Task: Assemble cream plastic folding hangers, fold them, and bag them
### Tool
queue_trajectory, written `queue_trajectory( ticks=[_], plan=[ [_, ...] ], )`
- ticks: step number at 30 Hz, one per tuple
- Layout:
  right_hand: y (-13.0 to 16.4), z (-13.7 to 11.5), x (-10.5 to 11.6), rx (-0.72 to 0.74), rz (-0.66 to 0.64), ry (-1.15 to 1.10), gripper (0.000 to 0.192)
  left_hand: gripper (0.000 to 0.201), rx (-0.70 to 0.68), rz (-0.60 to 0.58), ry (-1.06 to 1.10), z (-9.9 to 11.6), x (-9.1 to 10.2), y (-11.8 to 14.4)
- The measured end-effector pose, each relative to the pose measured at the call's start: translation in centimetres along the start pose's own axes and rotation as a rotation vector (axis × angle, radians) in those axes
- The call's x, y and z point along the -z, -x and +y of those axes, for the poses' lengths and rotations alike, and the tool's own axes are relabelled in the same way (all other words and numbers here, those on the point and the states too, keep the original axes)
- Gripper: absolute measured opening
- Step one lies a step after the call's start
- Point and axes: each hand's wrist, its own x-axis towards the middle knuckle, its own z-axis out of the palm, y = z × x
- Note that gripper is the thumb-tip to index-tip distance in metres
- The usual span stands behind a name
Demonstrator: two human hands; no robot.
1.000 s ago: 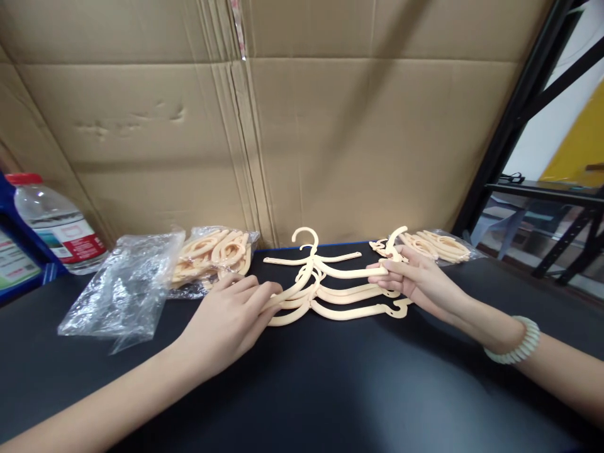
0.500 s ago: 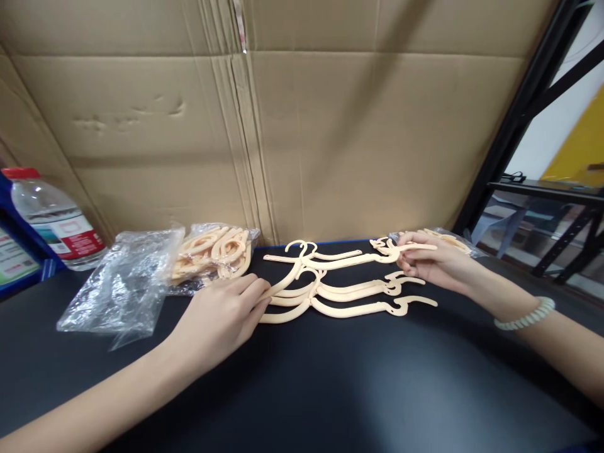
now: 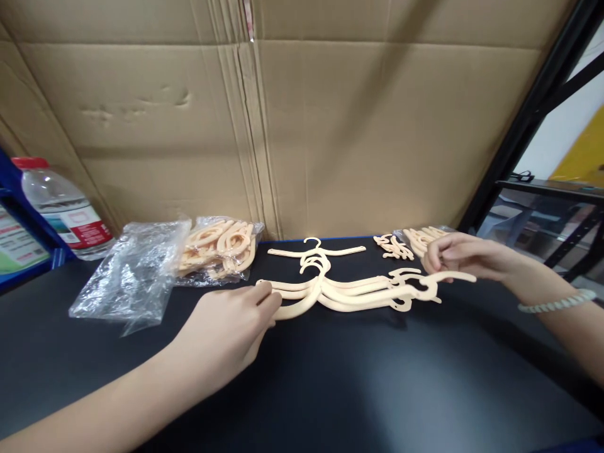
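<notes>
Several cream plastic hangers lie stacked in the middle of the black table. My left hand rests on the table and pinches the left tips of the stacked hangers. My right hand is at their right end, fingers closed on a thin cream hanger piece that sticks out to the right. One more hanger lies apart, just behind the stack. A beaded bracelet is on my right wrist.
A clear bag of cream hanger parts and an empty crumpled plastic bag lie at the left. Small cream clips and another bag of parts sit at the back right. A water bottle stands far left; cardboard walls the back.
My right hand went back to the right-hand bag, then came forward holding a cream piece to the hangers' right end. The hangers now lie closer together. My left hand stayed at their left tips.
</notes>
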Motion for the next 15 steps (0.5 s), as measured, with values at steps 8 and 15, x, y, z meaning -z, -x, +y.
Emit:
queue_trajectory(
  ticks=[8, 15],
  plan=[
    [-1.1, -0.5, -3.2, 0.136, 0.035, 0.471, 0.020, 0.018, 0.083, -0.168, -0.009, 1.3, 0.7, 0.7],
    [-0.7, -0.4, -7.4, 0.222, -0.252, 0.842, 0.023, 0.018, 0.083, -0.129, 0.050, 1.3, 0.2, 0.6]
  ],
)
